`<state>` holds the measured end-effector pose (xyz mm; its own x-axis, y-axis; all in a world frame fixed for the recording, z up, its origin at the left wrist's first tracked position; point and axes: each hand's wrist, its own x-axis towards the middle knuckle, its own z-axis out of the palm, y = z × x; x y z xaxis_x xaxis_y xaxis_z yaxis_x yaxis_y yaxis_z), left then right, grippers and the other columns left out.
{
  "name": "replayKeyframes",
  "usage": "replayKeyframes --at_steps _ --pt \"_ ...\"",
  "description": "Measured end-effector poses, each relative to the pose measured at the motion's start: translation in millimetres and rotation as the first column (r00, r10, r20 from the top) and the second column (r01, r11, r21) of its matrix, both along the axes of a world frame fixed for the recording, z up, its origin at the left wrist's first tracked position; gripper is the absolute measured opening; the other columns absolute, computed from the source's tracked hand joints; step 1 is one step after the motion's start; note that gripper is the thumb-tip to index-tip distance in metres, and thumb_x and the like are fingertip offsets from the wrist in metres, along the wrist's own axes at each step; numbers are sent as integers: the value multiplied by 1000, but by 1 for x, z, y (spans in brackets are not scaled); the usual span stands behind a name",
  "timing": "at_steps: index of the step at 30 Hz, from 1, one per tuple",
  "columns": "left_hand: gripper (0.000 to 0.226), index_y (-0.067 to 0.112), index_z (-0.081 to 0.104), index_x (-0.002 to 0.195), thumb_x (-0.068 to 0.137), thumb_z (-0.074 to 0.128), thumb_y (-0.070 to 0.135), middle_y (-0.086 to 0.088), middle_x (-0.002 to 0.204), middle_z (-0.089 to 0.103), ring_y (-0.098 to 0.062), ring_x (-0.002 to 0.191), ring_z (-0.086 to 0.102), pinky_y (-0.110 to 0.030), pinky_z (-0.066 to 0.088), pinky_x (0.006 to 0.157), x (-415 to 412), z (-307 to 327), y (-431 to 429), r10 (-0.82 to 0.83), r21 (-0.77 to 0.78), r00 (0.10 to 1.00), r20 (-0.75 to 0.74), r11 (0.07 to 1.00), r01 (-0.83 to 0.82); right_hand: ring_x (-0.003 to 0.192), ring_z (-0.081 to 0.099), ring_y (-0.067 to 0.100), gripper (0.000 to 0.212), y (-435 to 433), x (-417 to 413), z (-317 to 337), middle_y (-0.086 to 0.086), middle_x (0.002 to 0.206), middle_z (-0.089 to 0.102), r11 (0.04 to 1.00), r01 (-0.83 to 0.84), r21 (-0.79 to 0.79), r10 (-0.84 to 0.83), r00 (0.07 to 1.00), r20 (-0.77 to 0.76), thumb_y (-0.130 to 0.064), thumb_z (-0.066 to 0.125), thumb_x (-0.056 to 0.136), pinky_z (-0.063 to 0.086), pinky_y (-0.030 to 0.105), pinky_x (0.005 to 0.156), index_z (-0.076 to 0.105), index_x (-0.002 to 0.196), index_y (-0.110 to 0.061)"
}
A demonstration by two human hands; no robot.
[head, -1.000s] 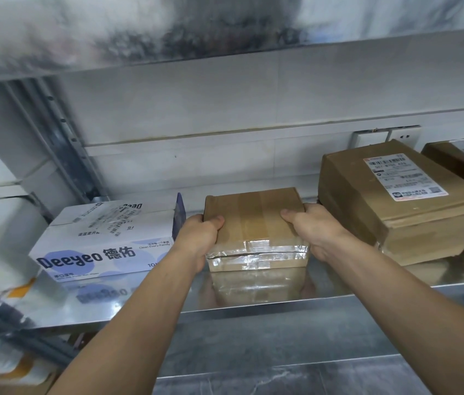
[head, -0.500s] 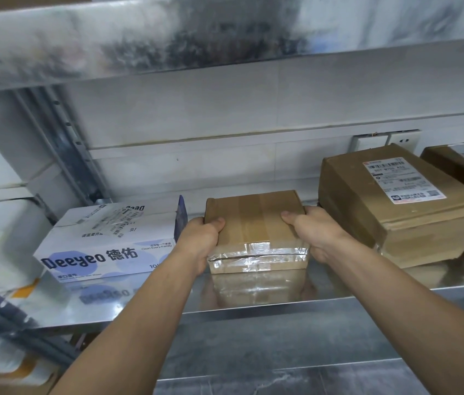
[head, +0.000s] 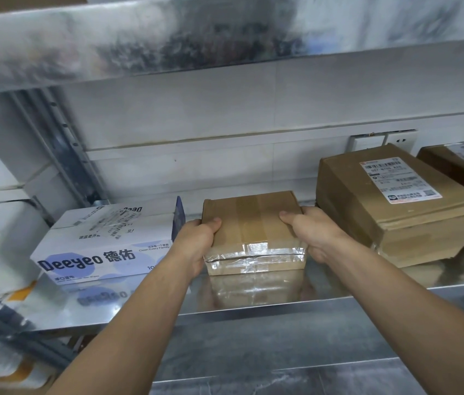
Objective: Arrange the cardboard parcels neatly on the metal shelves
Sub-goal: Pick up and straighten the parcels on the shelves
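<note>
From the head view, we see the taped cardboard parcel [head: 253,220] lying flat on the metal shelf [head: 267,332]. Our left hand [head: 196,246] grips its left edge and our right hand [head: 313,235] its right edge, thumbs on top. Left of this parcel, just beside the left hand, lies a white Deeyeo box [head: 105,246]. Right of it sits a larger labelled parcel [head: 381,212], with another brown parcel [head: 458,166] beyond. A wall socket [head: 381,139] shows behind them.
</note>
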<state>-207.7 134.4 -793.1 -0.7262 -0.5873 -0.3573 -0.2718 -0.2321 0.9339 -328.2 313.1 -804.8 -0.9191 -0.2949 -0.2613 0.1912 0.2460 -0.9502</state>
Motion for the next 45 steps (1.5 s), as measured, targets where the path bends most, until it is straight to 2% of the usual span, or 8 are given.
replayKeyframes --at_steps 10,13,16,19,22,29,35,45 --pt "41 21 60 137 98 63 36 5 84 77 -13 72 75 -26 56 59 6 -2 -9 73 152 993 -91 987 -58 92 73 29 22 6 8 13 13 103 75 997 -4 -78 10 998 67 -16 65 100 60 44 91 67 116 -2" --pt "27 16 65 101 103 55 41 5 61 64 -15 56 60 -26 48 59 9 1 -9 90 199 992 -89 977 -71 79 72 24 15 11 13 20 15 97 73 989 -12 -145 32 991 131 -11 61 102 61 33 67 65 112 0" --pt "34 19 60 83 105 50 42 3 64 62 -16 56 57 -30 44 65 12 2 -6 93 205 993 -76 976 -76 68 72 21 12 14 16 22 13 88 73 979 -9 -204 47 983 180 -9 58 103 58 27 51 65 105 0" --pt "31 17 66 105 103 50 44 -2 95 70 -24 81 65 -34 51 78 14 -2 -8 77 195 994 -74 979 -61 62 73 18 12 17 17 23 12 84 74 960 4 -279 58 975 213 -10 57 104 57 27 49 66 102 -1" --pt "31 19 70 108 106 45 37 -3 97 75 -19 78 73 -30 57 66 19 -1 -6 18 239 995 -96 971 6 62 74 18 15 18 18 22 11 81 75 938 10 -345 76 969 234 -10 56 104 57 28 49 65 109 1" --pt "41 16 74 111 103 42 42 -13 120 73 -37 116 66 -57 47 105 28 9 -4 4 393 975 -221 916 85 76 77 23 29 14 20 18 13 97 78 890 71 -451 81 948 309 -13 56 105 61 34 58 60 130 1" --pt "41 12 73 105 98 42 38 -18 125 70 -41 119 65 -63 47 101 29 22 -7 -57 443 945 -323 873 204 97 74 18 59 12 23 12 -2 113 72 916 -7 -400 98 973 209 -15 48 109 61 35 72 26 160 -34" --pt "58 11 59 139 97 49 50 -18 129 68 -36 105 72 -47 58 89 26 43 -6 -182 177 965 -191 960 217 102 67 19 25 1 31 12 1 120 63 984 -157 -79 143 976 -166 -24 50 108 55 29 81 64 127 -32"
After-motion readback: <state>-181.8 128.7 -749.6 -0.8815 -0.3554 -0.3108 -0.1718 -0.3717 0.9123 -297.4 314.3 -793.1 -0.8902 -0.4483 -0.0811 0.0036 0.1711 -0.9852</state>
